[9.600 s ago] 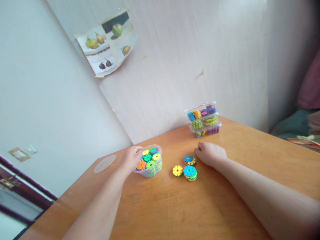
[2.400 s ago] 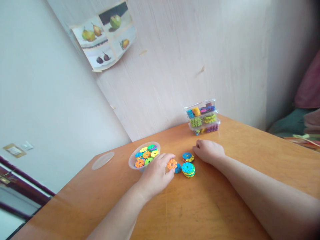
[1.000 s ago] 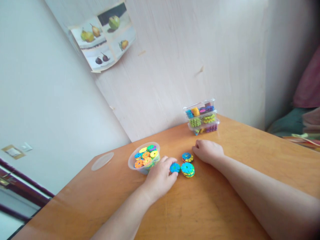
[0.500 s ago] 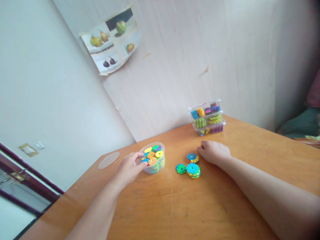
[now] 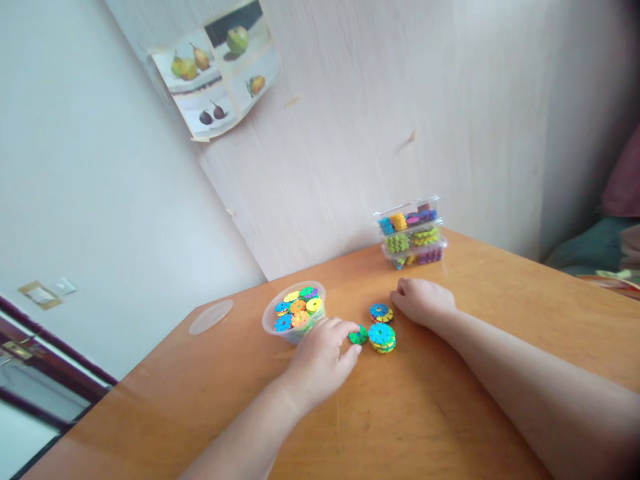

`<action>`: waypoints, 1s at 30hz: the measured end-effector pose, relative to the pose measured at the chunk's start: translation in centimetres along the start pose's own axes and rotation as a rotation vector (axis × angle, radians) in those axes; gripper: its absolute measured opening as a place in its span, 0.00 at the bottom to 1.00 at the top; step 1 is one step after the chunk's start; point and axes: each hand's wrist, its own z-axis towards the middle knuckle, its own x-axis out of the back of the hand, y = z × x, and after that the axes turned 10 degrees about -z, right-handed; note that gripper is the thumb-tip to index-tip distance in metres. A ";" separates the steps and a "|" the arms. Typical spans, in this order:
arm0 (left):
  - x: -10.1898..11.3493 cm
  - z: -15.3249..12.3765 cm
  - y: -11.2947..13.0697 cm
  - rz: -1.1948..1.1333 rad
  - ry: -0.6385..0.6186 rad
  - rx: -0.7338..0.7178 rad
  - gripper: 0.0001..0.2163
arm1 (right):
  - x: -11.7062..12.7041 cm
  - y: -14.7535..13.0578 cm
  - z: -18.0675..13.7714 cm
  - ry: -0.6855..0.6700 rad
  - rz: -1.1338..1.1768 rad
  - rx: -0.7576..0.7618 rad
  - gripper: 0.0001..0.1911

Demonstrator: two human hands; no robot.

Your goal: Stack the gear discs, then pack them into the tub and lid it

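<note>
My left hand (image 5: 325, 357) reaches over the table in front of the tub, thumb and forefinger apart on either side of a green snowflake disc (image 5: 358, 335). Whether the fingertips touch that disc I cannot tell. Right beside it stands a small stack of snowflake discs (image 5: 382, 337) with a light blue one on top. Behind this lies a lower pile (image 5: 381, 312), blue over yellow. My right hand (image 5: 424, 301) rests on the table as a loose fist just right of the piles, its fingers curled under. Several coloured discs fill the clear round tub (image 5: 269, 319).
A round translucent lid (image 5: 211, 318) lies at the table's left edge. Three stacked clear boxes (image 5: 411, 233) of colourful pieces stand at the back by the wall. A fruit picture (image 5: 217, 70) hangs above. The wooden table (image 5: 425, 413) runs toward me.
My left hand has left the tub's rim and moved right to the green disc. My right hand stays in place on the table. The view has shifted slightly.
</note>
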 end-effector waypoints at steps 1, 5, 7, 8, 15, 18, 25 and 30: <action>-0.7 0.3 -0.1 -0.004 -0.027 0.015 0.13 | 0.0 0.0 0.0 -0.001 0.002 -0.001 0.19; -2.1 1.4 -1.4 -0.034 -0.030 0.064 0.12 | 0.0 0.0 0.0 -0.009 0.007 -0.007 0.18; -2.4 1.7 -2.0 -0.059 -0.011 0.072 0.10 | 0.0 0.0 0.0 -0.012 0.008 -0.007 0.19; -2.4 1.7 -2.2 -0.068 0.000 0.076 0.10 | 0.0 0.0 0.0 -0.014 0.008 -0.006 0.19; -2.3 1.1 -2.0 -0.099 0.097 0.139 0.10 | 0.1 0.0 -0.1 -0.014 0.005 -0.002 0.19; -1.7 0.6 -1.5 -0.101 0.094 0.126 0.11 | 0.1 0.0 -0.1 -0.017 0.004 0.000 0.19; -1.7 -0.4 -1.4 -0.052 0.001 0.107 0.11 | -0.1 0.1 0.1 -0.005 0.001 0.004 0.19; -2.1 -0.4 -1.8 -0.106 -0.026 0.143 0.10 | -0.1 0.1 0.1 -0.002 0.000 0.008 0.19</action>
